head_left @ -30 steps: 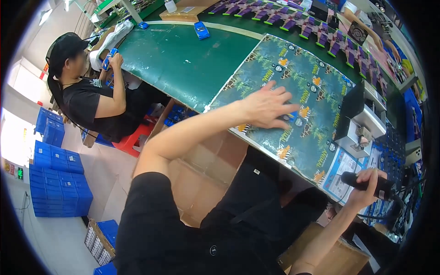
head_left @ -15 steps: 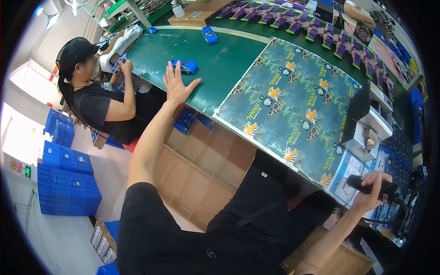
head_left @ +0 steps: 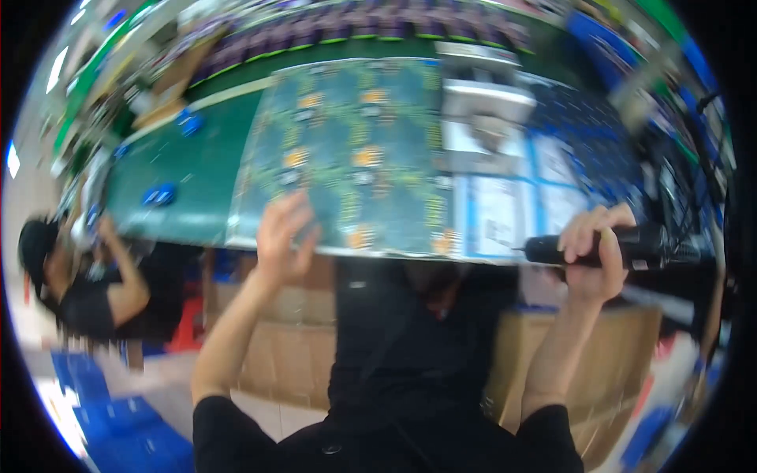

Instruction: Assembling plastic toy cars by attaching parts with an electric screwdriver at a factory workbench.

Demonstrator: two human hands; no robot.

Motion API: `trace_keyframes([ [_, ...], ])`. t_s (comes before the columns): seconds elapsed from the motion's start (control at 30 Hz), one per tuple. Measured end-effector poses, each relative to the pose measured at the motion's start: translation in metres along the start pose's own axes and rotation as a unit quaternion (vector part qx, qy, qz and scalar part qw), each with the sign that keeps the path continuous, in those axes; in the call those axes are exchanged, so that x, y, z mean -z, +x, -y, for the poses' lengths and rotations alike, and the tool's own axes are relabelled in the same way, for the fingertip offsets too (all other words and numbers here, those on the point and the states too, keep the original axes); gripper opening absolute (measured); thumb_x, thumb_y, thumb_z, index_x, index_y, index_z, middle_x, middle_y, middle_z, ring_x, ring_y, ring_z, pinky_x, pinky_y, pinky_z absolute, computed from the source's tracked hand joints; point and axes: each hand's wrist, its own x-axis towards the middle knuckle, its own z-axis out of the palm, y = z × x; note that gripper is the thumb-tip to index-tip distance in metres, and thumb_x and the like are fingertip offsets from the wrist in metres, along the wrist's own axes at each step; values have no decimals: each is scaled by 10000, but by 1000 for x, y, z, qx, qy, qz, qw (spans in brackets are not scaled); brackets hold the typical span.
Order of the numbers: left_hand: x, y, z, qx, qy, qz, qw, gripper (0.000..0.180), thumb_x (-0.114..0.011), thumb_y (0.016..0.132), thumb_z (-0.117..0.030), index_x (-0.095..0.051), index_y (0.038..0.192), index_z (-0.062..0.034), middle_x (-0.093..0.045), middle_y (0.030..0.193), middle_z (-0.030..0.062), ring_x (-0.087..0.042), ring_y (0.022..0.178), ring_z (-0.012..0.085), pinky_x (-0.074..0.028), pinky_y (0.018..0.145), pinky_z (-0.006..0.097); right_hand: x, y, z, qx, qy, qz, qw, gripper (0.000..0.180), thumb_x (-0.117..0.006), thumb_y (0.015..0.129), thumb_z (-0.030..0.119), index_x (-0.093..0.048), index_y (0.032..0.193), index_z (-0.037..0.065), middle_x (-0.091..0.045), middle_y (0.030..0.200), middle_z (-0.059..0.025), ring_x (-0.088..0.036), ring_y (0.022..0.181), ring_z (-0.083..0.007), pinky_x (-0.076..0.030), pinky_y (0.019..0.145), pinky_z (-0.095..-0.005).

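Observation:
My right hand [head_left: 593,251] is wrapped round a black electric screwdriver [head_left: 640,247], held level at the table's near right edge with its thin bit pointing left. My left hand [head_left: 285,240] is raised over the near edge of the patterned mat [head_left: 331,165]; its fingers are apart and nothing shows in them, though motion blurs them. A blue toy car [head_left: 159,195] stands on the green table [head_left: 201,169] to the left, apart from my hand. Farther back is a second blue toy car [head_left: 189,122]. A white and silver fixture [head_left: 487,102] stands at the mat's right.
Printed sheets [head_left: 497,217] lie below the fixture, and a dark tray of small blue parts [head_left: 587,118] is at the right. Purple and green pieces [head_left: 371,24] line the back. A co-worker [head_left: 95,292] sits at the left. A cardboard box [head_left: 623,347] stands below the right side.
My view has swung right. My left hand has moved right from beside the blue toy car to the mat's near edge, its fingers less spread. My right hand still grips the screwdriver.

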Motion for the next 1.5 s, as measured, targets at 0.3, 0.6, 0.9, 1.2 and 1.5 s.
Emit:
trace_keyframes([
  [0.3, -254, 151, -245, 247, -505, 138, 816, 532, -729, 860, -233, -502, 1241, 61, -625, 1049, 190, -658, 795, 257, -552, 645, 353, 53, -33, 130, 59, -78, -13, 995, 324, -652, 901, 301, -448, 940, 52, -492, 642, -28, -468, 463, -101, -433, 495, -241],
  [0.6, -327, 273, -250, 422, -372, 233, 793, 609, -757, 804, -422, -575, 1069, 96, -700, 826, 187, -683, 568, 281, -556, 600, 350, 86, -56, 141, -1, -105, -56, 993, 375, -767, 818, 228, -474, 928, 22, -539, 641, -68, -530, 486, -150, -490, 505, -265],
  [0.9, -308, 240, -283, 336, -484, 46, 807, 488, -817, 750, -179, -552, 1126, -15, -674, 983, 110, -654, 869, 175, -524, 785, 321, 73, -66, 130, -20, -53, -91, 994, 347, -752, 812, 131, -443, 919, 12, -494, 612, -75, -500, 443, -159, -478, 432, -291],
  [1.2, -115, 148, -187, 460, -744, -71, 480, 308, -675, 937, -240, -567, 1143, -39, -658, 991, 73, -678, 877, 178, -588, 724, 339, 36, -9, 34, 18, -31, -168, 985, 128, -588, 917, 48, -475, 975, 55, -477, 664, -48, -483, 534, -144, -453, 545, -291],
  [1.5, -114, 65, -140, 452, -723, -6, 522, 276, -648, 960, -213, -569, 1163, -45, -675, 1028, 104, -699, 827, 197, -587, 740, 350, -25, 23, -60, -14, -253, -194, 948, 310, -757, 841, 58, -581, 1089, -8, -636, 814, -46, -605, 699, -110, -481, 675, -258],
])
